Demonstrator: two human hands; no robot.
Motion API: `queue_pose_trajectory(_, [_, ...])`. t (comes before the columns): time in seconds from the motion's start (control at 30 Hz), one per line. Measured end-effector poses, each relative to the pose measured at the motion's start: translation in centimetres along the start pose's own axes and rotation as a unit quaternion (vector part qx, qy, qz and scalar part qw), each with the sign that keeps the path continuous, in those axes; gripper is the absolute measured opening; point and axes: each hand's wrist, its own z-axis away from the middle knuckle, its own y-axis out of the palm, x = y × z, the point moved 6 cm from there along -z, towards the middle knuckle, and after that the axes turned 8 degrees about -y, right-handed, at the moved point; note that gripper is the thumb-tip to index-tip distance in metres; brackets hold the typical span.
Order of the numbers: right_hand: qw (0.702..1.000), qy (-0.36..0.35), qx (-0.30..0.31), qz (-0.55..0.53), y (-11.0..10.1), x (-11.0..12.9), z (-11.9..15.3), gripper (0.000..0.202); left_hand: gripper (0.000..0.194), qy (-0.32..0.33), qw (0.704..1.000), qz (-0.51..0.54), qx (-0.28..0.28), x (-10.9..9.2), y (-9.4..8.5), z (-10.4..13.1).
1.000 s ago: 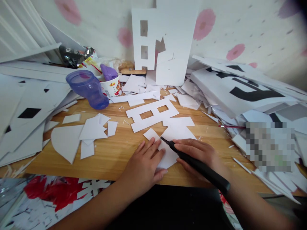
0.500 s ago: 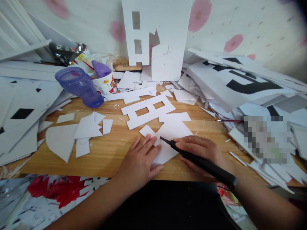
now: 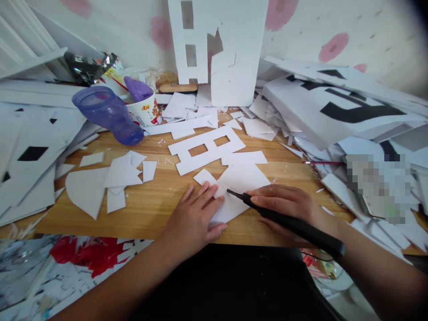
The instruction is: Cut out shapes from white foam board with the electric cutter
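Observation:
My left hand lies flat with spread fingers on a white foam board sheet, pressing it to the wooden table. A thin cut line runs from the sheet's upper edge. My right hand grips a black corded cutting knife, its narrow blade tip at the sheet just right of my left fingers. Beyond them lies a white strip with two rectangular windows cut in it. A smaller white piece rests against the sheet's top edge.
White offcuts lie to the left. Behind them stand a purple translucent cup and a paper tub. An upright white panel with openings is at the back. Piled boards and a pixelated object are on the right.
The knife tip has drawn slightly right and down across the sheet with my right hand. My left hand stays on the sheet. The view has shifted slightly.

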Motion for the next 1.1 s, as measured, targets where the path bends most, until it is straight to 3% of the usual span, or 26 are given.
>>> queue_pose_trajectory(0.4, [0.997,-0.027,0.052,-0.048,-0.2,-2.1,0.1,0.044,0.049,0.013,1.0,-0.018,-0.011,-0.1,-0.4,0.0])
queue_pose_trajectory(0.73, [0.997,-0.053,0.044,-0.037,-0.9,-1.4,0.5,0.05,0.046,0.006,1.0,-0.015,-0.016,-0.1,-0.4,0.2])
queue_pose_trajectory(0.97, [0.996,-0.025,0.043,-0.075,-0.8,-2.0,0.7,0.047,0.046,0.015,1.0,-0.017,-0.021,-0.1,-0.4,0.2])
queue_pose_trajectory(1.1, [0.994,-0.011,-0.007,-0.104,-0.6,-2.3,1.5,0.044,0.045,0.012,0.999,-0.026,-0.014,-0.4,-0.7,0.0])
